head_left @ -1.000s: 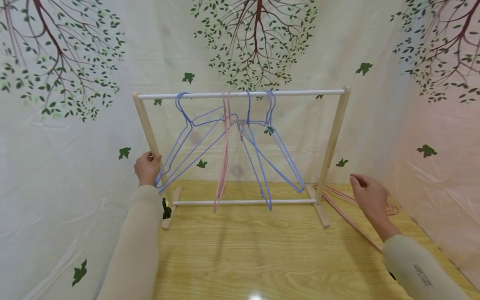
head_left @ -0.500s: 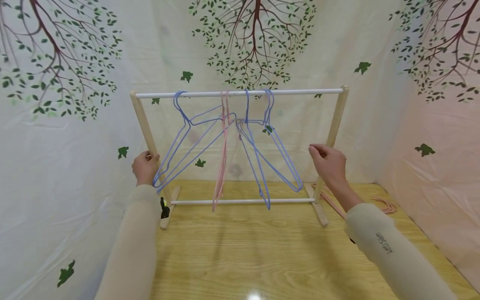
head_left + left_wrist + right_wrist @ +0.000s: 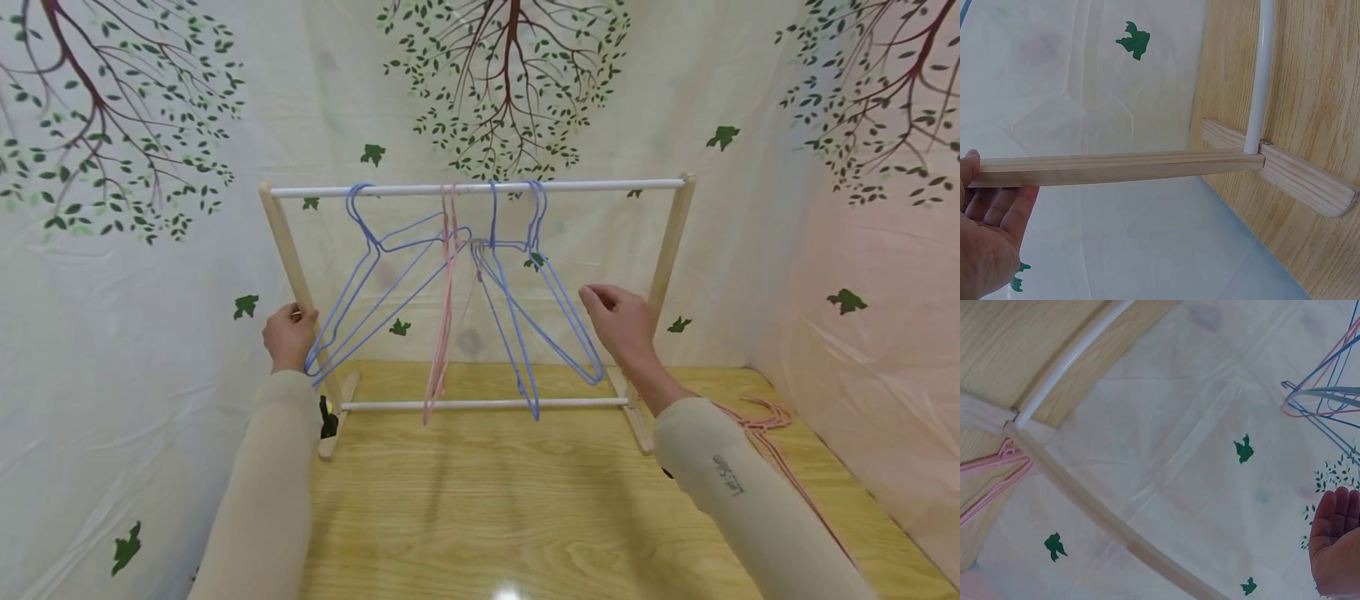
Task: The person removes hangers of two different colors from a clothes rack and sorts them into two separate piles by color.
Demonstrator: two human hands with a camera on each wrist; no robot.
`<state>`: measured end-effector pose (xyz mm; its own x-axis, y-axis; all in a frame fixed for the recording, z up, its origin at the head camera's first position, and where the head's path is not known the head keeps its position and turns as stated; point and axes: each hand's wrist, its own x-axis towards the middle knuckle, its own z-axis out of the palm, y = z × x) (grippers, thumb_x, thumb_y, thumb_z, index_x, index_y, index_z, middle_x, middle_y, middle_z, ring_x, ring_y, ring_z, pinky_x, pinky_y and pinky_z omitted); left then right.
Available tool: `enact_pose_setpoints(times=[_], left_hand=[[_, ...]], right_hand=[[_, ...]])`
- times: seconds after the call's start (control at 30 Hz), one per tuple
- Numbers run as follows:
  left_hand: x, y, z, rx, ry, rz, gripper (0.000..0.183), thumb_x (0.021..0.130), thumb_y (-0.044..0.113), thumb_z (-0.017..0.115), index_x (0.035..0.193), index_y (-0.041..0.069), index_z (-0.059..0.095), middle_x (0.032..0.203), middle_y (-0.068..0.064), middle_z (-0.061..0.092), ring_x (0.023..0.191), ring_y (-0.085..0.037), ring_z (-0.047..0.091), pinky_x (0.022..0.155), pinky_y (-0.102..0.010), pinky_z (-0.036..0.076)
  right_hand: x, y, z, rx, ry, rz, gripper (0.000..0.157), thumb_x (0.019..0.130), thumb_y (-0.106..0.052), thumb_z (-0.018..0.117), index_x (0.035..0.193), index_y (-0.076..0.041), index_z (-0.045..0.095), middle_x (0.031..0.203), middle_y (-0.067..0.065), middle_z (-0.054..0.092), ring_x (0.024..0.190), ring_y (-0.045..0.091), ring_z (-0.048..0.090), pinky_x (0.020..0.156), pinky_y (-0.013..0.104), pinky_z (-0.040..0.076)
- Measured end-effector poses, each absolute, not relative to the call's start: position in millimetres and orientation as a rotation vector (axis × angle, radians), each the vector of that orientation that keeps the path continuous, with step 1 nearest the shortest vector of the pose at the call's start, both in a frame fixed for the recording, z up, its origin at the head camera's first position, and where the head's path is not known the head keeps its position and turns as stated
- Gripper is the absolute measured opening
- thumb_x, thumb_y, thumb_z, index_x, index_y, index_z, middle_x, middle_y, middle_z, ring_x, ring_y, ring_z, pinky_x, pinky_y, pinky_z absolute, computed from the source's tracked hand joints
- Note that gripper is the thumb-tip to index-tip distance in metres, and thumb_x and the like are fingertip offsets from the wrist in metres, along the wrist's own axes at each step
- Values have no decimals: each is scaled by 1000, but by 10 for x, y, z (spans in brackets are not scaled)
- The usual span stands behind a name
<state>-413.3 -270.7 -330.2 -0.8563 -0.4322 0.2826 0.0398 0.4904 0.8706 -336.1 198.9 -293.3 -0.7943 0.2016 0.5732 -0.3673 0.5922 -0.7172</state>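
Observation:
A small garment rack with a white top rod (image 3: 585, 186) stands on the table. Blue wire hangers (image 3: 360, 287) and pink hangers (image 3: 442, 321) hang from it. With thumb and fingers around it, my left hand (image 3: 288, 337) grips the rack's left wooden post (image 3: 1116, 167). My right hand (image 3: 621, 325) is raised in front of the right post (image 3: 670, 250), close to the right-hand blue hangers (image 3: 573, 308). It holds nothing; in the right wrist view its fingers (image 3: 1335, 515) are gently bent, side by side.
More pink hangers (image 3: 765, 417) lie on the wood-grain table (image 3: 480, 500) at the right, partly behind my right sleeve. A black object (image 3: 327, 418) sits by the rack's left foot. Behind everything hangs a pale curtain (image 3: 315, 108) printed with trees and leaves.
My right hand has moved left and upward, from beyond the right post to beside the blue hangers. My left hand stays on the post, and the hangers hang as before.

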Motion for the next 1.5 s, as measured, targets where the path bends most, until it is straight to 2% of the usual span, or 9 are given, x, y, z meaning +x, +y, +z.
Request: enact_pose_setpoints(times=[0.17, 0.43, 0.77, 0.97, 1.13, 1.3, 1.37, 1.5], left_hand=[[-4137, -2693, -3297, 327, -2272, -1338, 43, 102, 18, 56, 140, -2, 54, 133, -24, 59, 122, -39, 56, 105, -47, 42], [-4143, -2668, -3282, 327, -2264, -1320, 41, 102, 18, 57, 138, -2, 56, 131, -24, 60, 122, -39, 56, 106, -47, 41], [-4155, -2675, -3305, 327, -2264, -1322, 42, 102, 18, 57, 138, -2, 55, 131, -24, 60, 122, -39, 56, 106, -47, 41], [-4139, -2675, -3310, 324, -2250, -1330, 41, 101, 16, 58, 137, -3, 56, 130, -25, 61, 120, -39, 58, 105, -47, 42], [-4121, -2671, -3296, 333, -2253, -1331, 41, 102, 15, 57, 138, -3, 55, 130, -25, 60, 120, -39, 58, 104, -47, 43], [-4129, -2680, -3298, 321, -2255, -1300, 41, 101, 16, 58, 136, -4, 56, 130, -25, 60, 121, -39, 57, 104, -47, 43], [-4136, -2686, -3306, 311, -2255, -1283, 40, 101, 17, 58, 136, -4, 56, 130, -25, 61, 120, -39, 57, 104, -47, 43], [-4145, -2695, -3320, 303, -2257, -1278, 41, 102, 17, 57, 136, -4, 56, 130, -25, 60, 120, -40, 58, 104, -48, 43]], right_hand=[[-3375, 1878, -2909, 132, -2227, 1194, 35, 97, -32, 63, 114, -2, 74, 96, 14, 72, 82, 20, 59, 73, 30, 46], [-3405, 1787, -2905, 106, -2253, 1178, 34, 97, -32, 64, 114, -5, 75, 94, 13, 73, 80, 22, 61, 69, 31, 46], [-3406, 1752, -2912, 74, -2296, 1172, 33, 98, -30, 63, 113, -4, 75, 88, 13, 73, 70, 18, 66, 61, 28, 47], [-3415, 1734, -2917, 49, -2253, 1163, 28, 97, -26, 64, 109, -4, 76, 88, 13, 73, 69, 17, 63, 64, 28, 47], [-3418, 1759, -2915, 55, -2213, 1173, 27, 97, -24, 64, 108, -2, 76, 88, 15, 74, 63, 10, 64, 60, 21, 49], [-3430, 1811, -2904, 65, -2175, 1170, 28, 97, -25, 64, 108, -3, 76, 86, 14, 73, 56, 1, 59, 53, 17, 46], [-3436, 1831, -2895, 65, -2163, 1161, 29, 97, -27, 64, 108, -3, 76, 85, 14, 72, 56, 2, 58, 53, 17, 45], [-3446, 1876, -2882, 82, -2127, 1070, 28, 96, -26, 66, 107, -3, 77, 87, 13, 73, 66, 13, 63, 57, 18, 42]])
